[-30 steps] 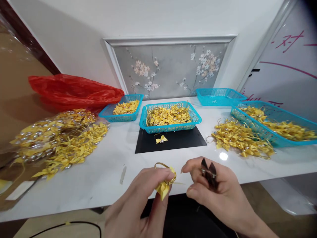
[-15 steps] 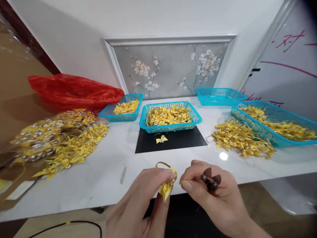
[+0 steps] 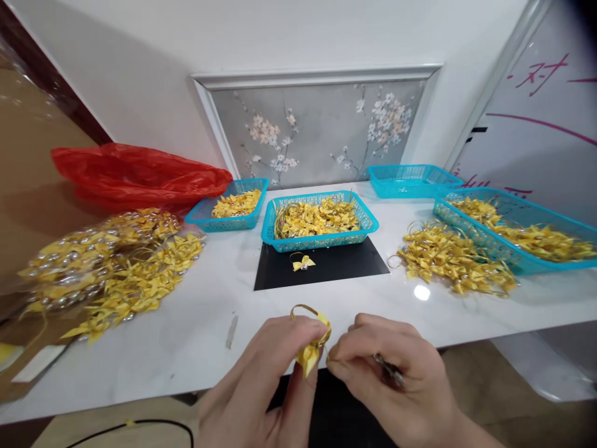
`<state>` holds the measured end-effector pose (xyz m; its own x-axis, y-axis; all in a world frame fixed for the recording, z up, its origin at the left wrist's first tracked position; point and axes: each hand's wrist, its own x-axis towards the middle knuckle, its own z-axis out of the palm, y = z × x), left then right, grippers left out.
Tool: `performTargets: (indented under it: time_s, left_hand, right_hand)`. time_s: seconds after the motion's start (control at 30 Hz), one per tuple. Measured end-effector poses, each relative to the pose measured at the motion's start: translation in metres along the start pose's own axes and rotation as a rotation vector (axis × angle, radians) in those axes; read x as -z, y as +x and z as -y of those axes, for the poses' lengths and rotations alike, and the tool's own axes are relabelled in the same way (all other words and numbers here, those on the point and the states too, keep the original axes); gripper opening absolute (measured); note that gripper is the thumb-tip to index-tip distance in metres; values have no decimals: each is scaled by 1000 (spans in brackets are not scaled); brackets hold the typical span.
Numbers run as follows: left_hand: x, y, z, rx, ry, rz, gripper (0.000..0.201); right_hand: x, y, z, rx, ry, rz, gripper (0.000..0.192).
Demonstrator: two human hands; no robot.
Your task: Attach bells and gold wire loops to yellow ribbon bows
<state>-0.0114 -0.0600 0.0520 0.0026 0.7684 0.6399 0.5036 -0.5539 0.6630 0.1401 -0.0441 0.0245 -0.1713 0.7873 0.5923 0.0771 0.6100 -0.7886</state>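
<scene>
My left hand [image 3: 275, 373] is closed, pinching a yellow ribbon bow [image 3: 308, 359] between thumb and fingers. A gold cord loop [image 3: 305, 307] rises from the bow above my fingertips. Just to the right, my right hand [image 3: 392, 373] is closed, with thumb and forefinger pinched on a thin gold strand [image 3: 328, 356] that runs toward the bow. Tucked in the same palm is a small metal tool [image 3: 389, 371]; its exact kind is mostly hidden. Another yellow bow with silvery beads [image 3: 304, 264] lies on the black mat [image 3: 326, 274] beyond my hands.
A blue basket of bows [image 3: 321, 242] stands at the mat's far edge. More baskets sit back left, back right [image 3: 415, 186] and far right [image 3: 522, 261]. Bow piles lie right [image 3: 457, 261] and left [image 3: 144, 280], near a red plastic bag [image 3: 140, 180]. The white table's [image 3: 186, 348] front edge is close.
My right hand has moved left, closer to the bow, and turned so the tool in its palm shows less of its dark tips. My left hand stays almost in place.
</scene>
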Motion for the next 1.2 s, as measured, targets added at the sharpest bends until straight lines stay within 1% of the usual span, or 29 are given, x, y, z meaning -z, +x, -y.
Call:
performTargets:
  time_s: [0.13, 0.2, 0.27, 0.33, 0.4, 0.47, 0.53, 0.6, 0.7, 0.87, 0.93, 1.07, 1.2]
  left_hand:
    - [0, 3, 2, -41, -44, 20, 46]
    - [1, 5, 4, -44, -58, 84, 45]
    - [2, 7, 6, 2, -74, 185, 40]
    - [5, 11, 7, 115, -121, 302, 27]
    - [7, 14, 6, 286, -200, 413, 12]
    - [10, 16, 6, 459, -281, 489, 4]
    - [11, 16, 5, 582, -344, 508, 8]
    - [12, 15, 5, 644, -386, 497, 10]
    - [12, 14, 5, 655, -424, 486, 9]
    - [10, 17, 8, 536, -508, 490, 3]
    - [7, 19, 10, 516, -514, 497, 4]
    - [3, 18, 12, 548, -530, 514, 7]
    - [3, 16, 13, 564, -561, 497, 7]
  right_hand:
    - [0, -1, 0, 36, -6, 11, 19]
    - [3, 0, 1, 27, -22, -16, 18]
    - [7, 4, 2, -7, -47, -30, 15]
    - [13, 9, 1, -38, -62, -4, 12]
    - [17, 14, 0, -49, -61, 36, 13]
    - [19, 19, -2, -42, -53, 56, 16]
    - [18, 21, -3, -39, -33, 57, 15]
    - [16, 22, -3, -45, -2, 50, 12]
    - [14, 22, -1, -54, 44, 29, 12]
    - [14, 20, 0, -47, 71, 38, 10]
    - [14, 19, -1, -27, 69, 50, 9]
    - [14, 17, -3, 11, 47, 78, 13]
    - [14, 19, -2, -12, 37, 51, 9]
